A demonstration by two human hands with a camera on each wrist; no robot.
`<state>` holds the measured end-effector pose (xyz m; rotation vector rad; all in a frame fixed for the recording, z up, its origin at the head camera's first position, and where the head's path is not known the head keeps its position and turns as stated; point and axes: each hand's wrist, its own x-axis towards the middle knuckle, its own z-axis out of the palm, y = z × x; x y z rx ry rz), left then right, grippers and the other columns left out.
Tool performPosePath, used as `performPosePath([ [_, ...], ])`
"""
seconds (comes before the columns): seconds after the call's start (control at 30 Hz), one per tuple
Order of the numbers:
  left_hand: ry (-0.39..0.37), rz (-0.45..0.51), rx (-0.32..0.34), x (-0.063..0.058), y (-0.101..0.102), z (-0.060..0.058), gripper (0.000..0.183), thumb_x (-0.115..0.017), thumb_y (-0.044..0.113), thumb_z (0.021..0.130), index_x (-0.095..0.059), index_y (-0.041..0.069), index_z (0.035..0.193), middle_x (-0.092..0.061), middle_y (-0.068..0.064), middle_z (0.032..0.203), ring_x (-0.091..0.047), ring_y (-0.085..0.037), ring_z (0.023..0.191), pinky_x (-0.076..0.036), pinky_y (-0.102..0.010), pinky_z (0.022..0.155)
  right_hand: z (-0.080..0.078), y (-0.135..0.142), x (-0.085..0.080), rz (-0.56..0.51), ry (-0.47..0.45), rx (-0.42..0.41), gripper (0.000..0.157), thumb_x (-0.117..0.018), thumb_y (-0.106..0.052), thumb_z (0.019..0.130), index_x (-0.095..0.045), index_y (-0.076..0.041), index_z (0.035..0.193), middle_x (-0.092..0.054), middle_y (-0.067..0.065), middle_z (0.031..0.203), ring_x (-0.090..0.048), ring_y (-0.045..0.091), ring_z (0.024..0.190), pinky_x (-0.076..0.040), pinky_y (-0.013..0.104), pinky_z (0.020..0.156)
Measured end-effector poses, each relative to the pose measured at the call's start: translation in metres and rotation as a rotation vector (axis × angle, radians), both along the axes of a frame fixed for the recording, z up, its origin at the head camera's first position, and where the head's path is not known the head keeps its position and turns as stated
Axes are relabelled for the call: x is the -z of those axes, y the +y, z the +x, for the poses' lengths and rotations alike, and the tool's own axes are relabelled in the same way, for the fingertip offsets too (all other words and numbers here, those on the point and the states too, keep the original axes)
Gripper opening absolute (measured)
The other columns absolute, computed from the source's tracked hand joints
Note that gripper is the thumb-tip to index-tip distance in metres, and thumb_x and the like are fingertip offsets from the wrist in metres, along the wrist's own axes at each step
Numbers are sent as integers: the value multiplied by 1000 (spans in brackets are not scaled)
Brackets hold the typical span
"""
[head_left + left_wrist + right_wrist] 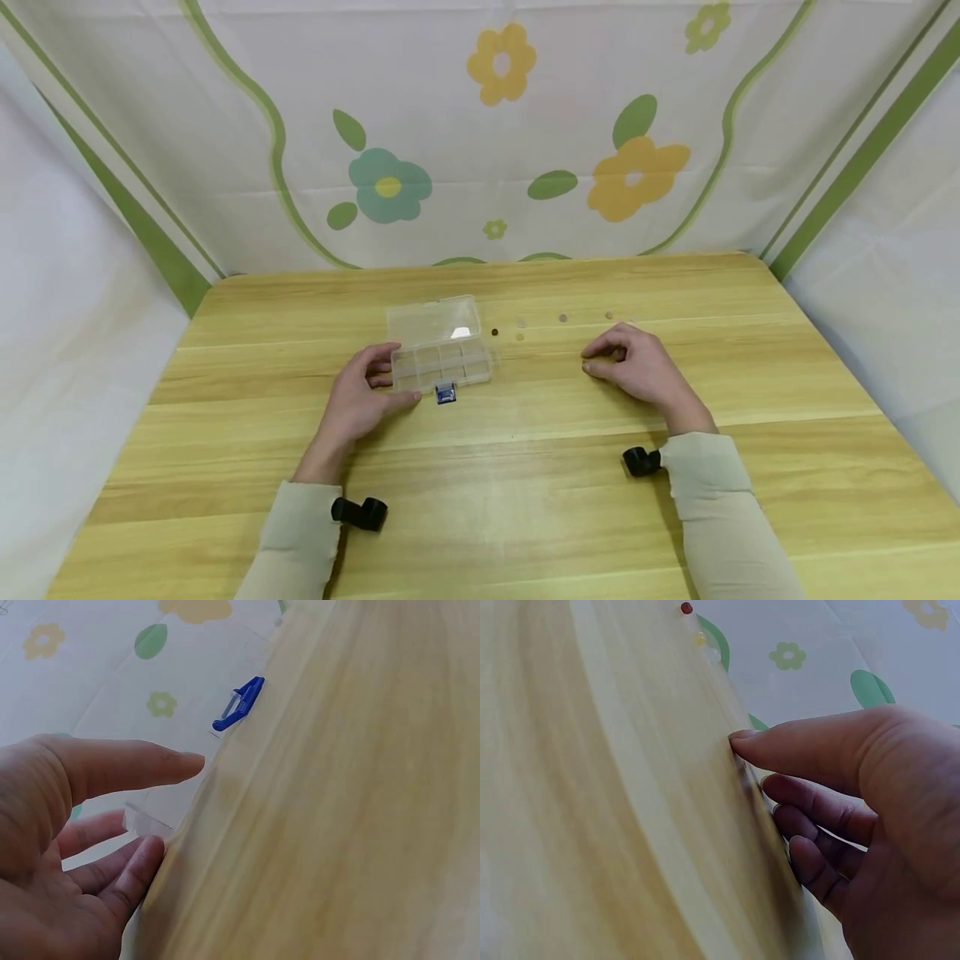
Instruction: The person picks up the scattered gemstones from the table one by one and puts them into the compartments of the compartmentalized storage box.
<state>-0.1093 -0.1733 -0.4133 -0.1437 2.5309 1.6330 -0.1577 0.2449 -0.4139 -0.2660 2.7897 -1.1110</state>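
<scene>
A clear plastic compartment box [441,358] lies with its lid [431,321] folded back and a blue latch [446,392] on its front. My left hand [363,396] holds the box's left end, thumb along the front edge and index finger at the back corner. The left wrist view shows the other fingertips low at the box's corner. To the right, my right hand [633,364] rests low over the table, fingers loosely curled, thumb tip apart from the index finger. No object shows between them.
Several small beads lie scattered between and behind my hands: a dark red bead [495,332] near the box, a yellow bead [520,337], a greyish bead [563,317] and a brownish bead [609,315]. A flowered cloth [450,100] hangs behind the wooden table [487,500].
</scene>
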Motion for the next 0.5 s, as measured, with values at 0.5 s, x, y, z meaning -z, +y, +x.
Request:
performPosePath([
  [0.5, 13, 20, -11, 2, 1, 2, 81, -90, 2, 82, -54, 7, 154, -57, -20, 145, -60, -36, 126, -51, -48, 112, -1, -2, 3, 9, 32, 22, 7, -81, -24, 98, -83, -22, 105, -71, 3, 109, -55, 22, 93, -47, 38, 84],
])
